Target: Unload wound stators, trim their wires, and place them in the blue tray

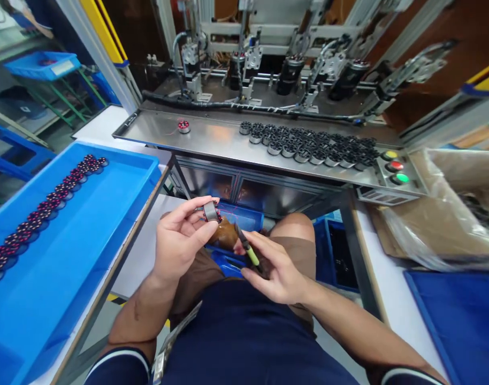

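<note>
Between the thumb and fingers of my left hand (184,235) is a round metal part (211,212) with dark and red bits round its edge, held on its side above my lap. My right hand (274,267) is closed on a tool (251,253) with a dark and yellow-green handle, its tip pointing up and left toward the part. Tool and part are apart. On the steel ledge ahead sits a single red-topped round part (184,126), and further right several black round parts (304,144) stand in close rows.
A blue tray (88,214) with a row of red and black round parts lies left. Buttons (399,178) sit at the ledge's right end, beside a plastic-lined cardboard box (449,214). Behind the ledge stands a machine (244,69). A dark blue tray (461,321) lies right.
</note>
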`<action>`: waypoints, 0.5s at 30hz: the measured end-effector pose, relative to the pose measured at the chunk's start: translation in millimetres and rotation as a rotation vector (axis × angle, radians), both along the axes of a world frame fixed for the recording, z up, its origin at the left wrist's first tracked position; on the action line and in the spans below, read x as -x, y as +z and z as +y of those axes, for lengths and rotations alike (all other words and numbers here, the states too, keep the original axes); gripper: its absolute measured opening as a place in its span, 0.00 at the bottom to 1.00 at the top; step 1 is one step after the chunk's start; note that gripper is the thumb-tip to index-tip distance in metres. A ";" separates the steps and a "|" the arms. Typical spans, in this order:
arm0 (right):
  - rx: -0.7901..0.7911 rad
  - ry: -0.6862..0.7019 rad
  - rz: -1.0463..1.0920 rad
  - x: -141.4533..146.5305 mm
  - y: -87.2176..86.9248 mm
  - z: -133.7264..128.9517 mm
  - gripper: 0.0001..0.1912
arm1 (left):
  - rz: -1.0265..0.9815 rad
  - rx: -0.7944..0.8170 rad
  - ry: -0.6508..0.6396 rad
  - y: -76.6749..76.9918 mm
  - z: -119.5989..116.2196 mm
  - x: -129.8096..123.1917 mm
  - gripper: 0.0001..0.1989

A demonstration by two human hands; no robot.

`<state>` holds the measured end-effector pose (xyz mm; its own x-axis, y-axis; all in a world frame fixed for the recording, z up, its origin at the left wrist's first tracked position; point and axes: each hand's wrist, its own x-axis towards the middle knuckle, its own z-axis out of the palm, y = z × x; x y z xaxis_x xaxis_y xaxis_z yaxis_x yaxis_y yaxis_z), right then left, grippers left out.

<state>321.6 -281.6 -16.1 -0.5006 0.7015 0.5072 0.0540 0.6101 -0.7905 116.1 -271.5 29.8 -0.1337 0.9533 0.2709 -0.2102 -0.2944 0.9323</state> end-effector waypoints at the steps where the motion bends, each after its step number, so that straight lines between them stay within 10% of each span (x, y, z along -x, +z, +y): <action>1: -0.021 0.004 0.001 -0.2 1.5 2.3 0.38 | 0.001 -0.006 -0.015 0.9 0.1 -3.2 0.17; 15: -0.041 -0.003 0.022 5.7 6.1 8.4 0.35 | 0.077 0.028 0.016 3.1 -3.3 -5.8 0.17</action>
